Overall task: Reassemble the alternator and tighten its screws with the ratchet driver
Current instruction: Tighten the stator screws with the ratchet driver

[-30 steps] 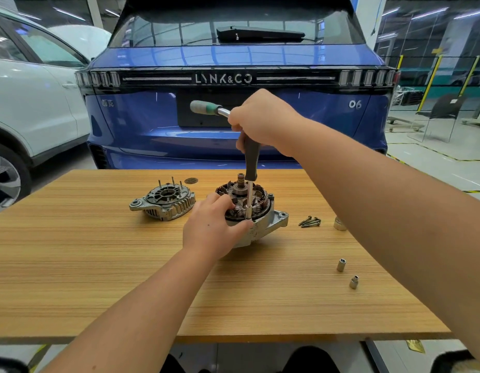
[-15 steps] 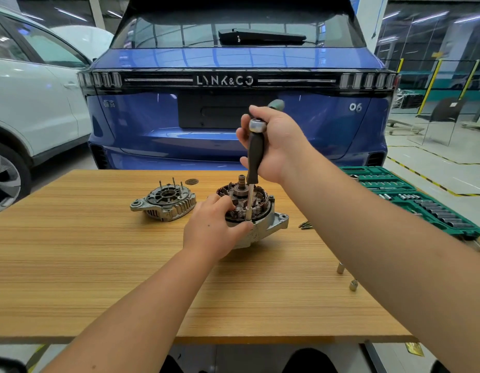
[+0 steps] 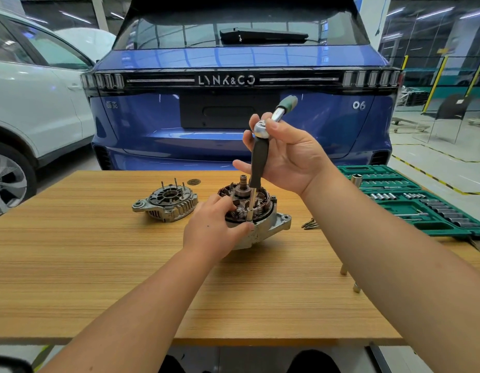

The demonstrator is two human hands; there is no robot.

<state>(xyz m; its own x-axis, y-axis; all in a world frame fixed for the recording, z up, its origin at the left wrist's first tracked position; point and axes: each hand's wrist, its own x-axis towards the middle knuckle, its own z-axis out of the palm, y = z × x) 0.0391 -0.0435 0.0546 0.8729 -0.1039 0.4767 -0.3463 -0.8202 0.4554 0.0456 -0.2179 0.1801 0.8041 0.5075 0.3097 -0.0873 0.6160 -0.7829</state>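
The alternator body [image 3: 271,224], with copper windings and its shaft showing, stands mid-table. My left hand [image 3: 214,232] grips its near left side, the thumb pressing by the driver's tip. The ratchet driver [image 3: 259,162] stands nearly upright with its shaft down on the alternator's rim; its green-ended handle [image 3: 287,103] points up to the right. My right hand [image 3: 290,154] holds the ratchet head and the black extension grip, fingers loosely wrapped. The alternator's end cover [image 3: 167,203] lies apart on the left.
Loose screws [image 3: 310,224] lie right of the alternator, and small sockets [image 3: 356,288] sit near my right forearm. A green socket case [image 3: 421,203] lies open at the table's right end. A blue car stands just behind the wooden table [image 3: 72,265], a white one at the left.
The ratchet handle swung round from pointing left to pointing up and right. My right hand shifted its hold and its fingers loosened. My left hand stayed on the alternator.
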